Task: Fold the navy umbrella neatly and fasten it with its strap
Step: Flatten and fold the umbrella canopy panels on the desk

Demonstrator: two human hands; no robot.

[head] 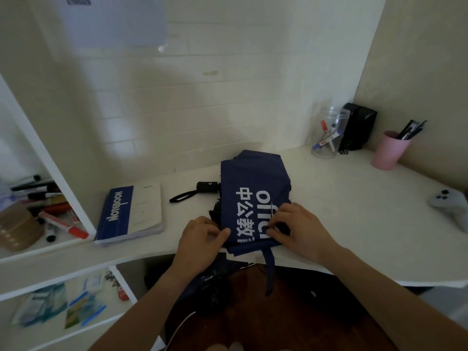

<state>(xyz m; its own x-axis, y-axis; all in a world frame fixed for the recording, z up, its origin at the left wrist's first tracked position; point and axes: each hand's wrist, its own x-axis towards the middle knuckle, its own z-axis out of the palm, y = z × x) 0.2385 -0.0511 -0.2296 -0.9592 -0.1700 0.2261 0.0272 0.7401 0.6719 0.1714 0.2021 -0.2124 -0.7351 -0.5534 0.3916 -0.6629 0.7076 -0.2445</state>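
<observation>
The navy umbrella (254, 183) lies on the white desk (354, 224), its canopy flattened into a panel with white lettering facing up. Its black handle (207, 187) with a wrist loop sticks out to the left. The navy strap (269, 269) hangs down over the desk's front edge. My left hand (200, 236) pinches the near left edge of the canopy fabric. My right hand (298, 230) presses and grips the near right part of the fabric, just above the strap.
A blue and white notebook (131, 211) lies left of the umbrella. A clear jar of markers (329, 134), a black speaker (357, 129) and a pink pen cup (390, 150) stand at the back right. A white game controller (453, 203) rests at far right. Shelves with markers stand left.
</observation>
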